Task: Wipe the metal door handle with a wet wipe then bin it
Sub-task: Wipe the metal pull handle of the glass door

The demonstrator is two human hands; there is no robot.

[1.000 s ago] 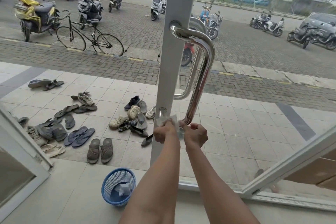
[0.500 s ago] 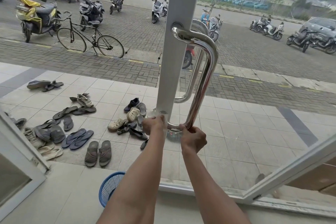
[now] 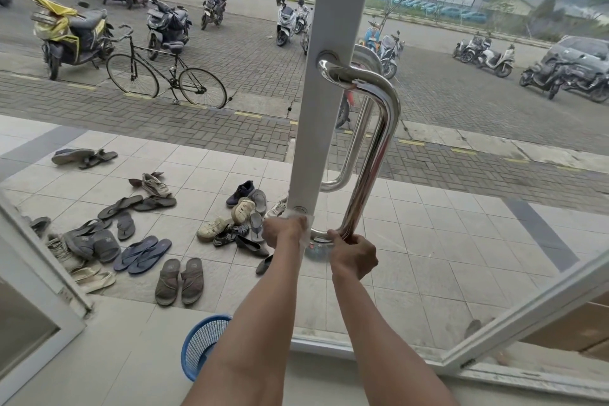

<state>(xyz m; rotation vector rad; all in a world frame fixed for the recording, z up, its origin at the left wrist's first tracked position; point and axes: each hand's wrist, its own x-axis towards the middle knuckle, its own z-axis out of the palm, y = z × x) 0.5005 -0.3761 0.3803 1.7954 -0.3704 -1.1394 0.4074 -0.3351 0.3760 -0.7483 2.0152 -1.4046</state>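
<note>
A shiny curved metal door handle (image 3: 372,155) is fixed to the white stile of a glass door (image 3: 324,128). My left hand (image 3: 285,231) presses a white wet wipe (image 3: 304,230) against the handle's lower mount, where it meets the stile. My right hand (image 3: 353,253) grips the handle's bottom bend just to the right of the wipe. A blue mesh bin (image 3: 201,344) stands on the floor below my left forearm, which hides part of it.
The door stands open over a tiled porch (image 3: 428,241). Several sandals and shoes (image 3: 141,250) lie scattered to the left. A white door frame (image 3: 36,300) is at the far left. A bicycle (image 3: 164,76) and scooters stand on the paving outside.
The wipe has shifted from between both hands at the handle's bottom end onto the lower mount under my left hand. My right hand has closed on the handle's bend.
</note>
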